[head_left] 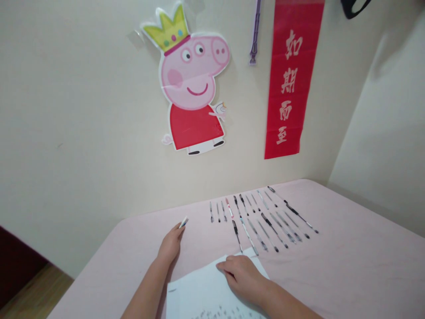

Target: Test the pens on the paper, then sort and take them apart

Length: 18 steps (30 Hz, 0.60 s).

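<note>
My left hand [171, 245] reaches forward over the pink table [348, 266] with its fingers closed round a pen [183, 222] whose light tip sticks out past the fingertips. My right hand [241, 272] lies flat, fingers down, on a white sheet of paper [199, 292] with writing near its lower edge. Beyond both hands, several pens [262, 217] lie side by side in rows on the table, dark and clear ones, one with a red part.
The table stands against a cream wall. On the wall hang a cartoon pig cut-out [192, 84] with a crown, a red banner [292, 75] with characters, and a purple hanging strip [255, 33]. Wooden floor [36, 297] shows at the lower left.
</note>
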Each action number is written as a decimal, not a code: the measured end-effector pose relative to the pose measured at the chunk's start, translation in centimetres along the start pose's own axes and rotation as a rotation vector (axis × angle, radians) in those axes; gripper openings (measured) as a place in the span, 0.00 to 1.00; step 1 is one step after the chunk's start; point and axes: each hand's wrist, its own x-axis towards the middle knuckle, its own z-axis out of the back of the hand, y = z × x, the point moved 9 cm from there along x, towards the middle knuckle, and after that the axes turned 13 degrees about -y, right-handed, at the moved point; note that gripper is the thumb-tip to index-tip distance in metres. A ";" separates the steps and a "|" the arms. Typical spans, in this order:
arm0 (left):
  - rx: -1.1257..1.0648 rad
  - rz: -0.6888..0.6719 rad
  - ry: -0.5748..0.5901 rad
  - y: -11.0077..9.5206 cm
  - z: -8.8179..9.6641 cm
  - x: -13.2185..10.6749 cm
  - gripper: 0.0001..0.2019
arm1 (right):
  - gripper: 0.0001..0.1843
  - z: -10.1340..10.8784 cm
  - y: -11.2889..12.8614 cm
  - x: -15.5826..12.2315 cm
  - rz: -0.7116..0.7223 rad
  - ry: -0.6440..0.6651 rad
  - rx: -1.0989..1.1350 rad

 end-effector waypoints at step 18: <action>0.037 -0.039 -0.046 -6.0 1.2 -3.7 0.16 | 0.19 0.0 -0.2 -0.2 -0.018 0.003 0.032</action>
